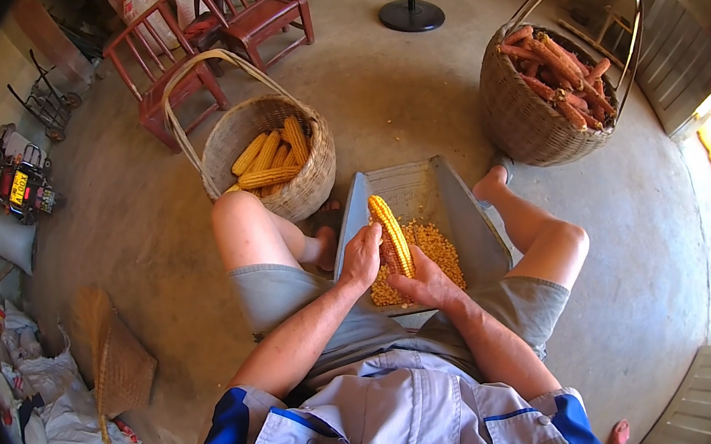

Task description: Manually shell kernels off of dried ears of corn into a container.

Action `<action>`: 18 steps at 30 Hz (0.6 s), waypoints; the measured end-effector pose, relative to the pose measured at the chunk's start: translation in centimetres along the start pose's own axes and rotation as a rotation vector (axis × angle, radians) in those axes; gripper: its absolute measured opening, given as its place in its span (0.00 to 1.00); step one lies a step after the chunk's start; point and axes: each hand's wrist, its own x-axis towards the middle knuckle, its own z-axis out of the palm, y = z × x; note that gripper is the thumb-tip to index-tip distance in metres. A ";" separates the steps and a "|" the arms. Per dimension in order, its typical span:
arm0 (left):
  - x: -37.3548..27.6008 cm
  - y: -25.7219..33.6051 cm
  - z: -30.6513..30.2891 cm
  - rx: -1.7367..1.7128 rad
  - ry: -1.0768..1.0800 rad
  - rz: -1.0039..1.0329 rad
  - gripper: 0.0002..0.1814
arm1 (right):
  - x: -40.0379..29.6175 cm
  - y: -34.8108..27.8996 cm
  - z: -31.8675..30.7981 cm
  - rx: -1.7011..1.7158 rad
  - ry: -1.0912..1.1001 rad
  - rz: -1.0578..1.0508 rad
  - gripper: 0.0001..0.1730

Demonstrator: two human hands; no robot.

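Observation:
Both my hands hold one ear of yellow corn (392,234) above a grey metal scoop-shaped tray (472,219). My left hand (362,255) grips the ear's left side, thumb upward. My right hand (430,279) is closed around its lower end. Bare reddish cob shows along the left of the ear, while rows of kernels remain on the right. Loose corn kernels (436,251) lie in the tray between my legs. Beyond my left knee, a woven basket (315,180) contains several whole ears of corn (269,177).
At the far right stands a larger woven basket (504,112) heaped with stripped cobs (555,68). Red wooden chairs (171,77) and a black fan base (411,15) are at the back. A woven fan (120,364) and white sacks (77,424) lie left. Someone's foot (619,437) shows lower right.

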 end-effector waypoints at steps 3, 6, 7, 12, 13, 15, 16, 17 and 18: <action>0.1 -0.5 -0.2 0.100 0.012 0.086 0.21 | 0.1 0.4 0.0 -0.006 0.007 -0.022 0.36; 0.0 0.3 0.0 0.090 -0.009 0.020 0.21 | 0.4 1.1 0.0 0.062 0.019 -0.001 0.35; -0.1 0.9 0.6 0.052 0.011 0.021 0.21 | 0.5 1.6 0.0 0.054 0.039 -0.012 0.35; -0.9 3.9 0.7 0.101 -0.066 -0.087 0.25 | 0.1 0.6 0.2 -0.140 0.102 0.002 0.35; -1.0 3.7 0.6 0.101 -0.062 -0.086 0.25 | -0.1 0.1 0.4 -0.180 0.103 0.006 0.35; -1.2 3.5 0.7 0.199 -0.023 0.050 0.25 | -0.3 -0.7 0.5 -0.220 0.105 0.011 0.35; -1.2 3.5 0.7 0.200 -0.023 0.050 0.25 | -0.4 -0.9 0.5 -0.223 0.098 0.026 0.36; -1.1 3.5 0.7 0.222 -0.018 0.038 0.25 | -0.4 -1.0 0.6 -0.226 0.091 0.040 0.36; -1.1 3.5 0.7 0.244 -0.014 0.025 0.25 | -0.4 -0.9 0.6 -0.225 0.091 0.041 0.36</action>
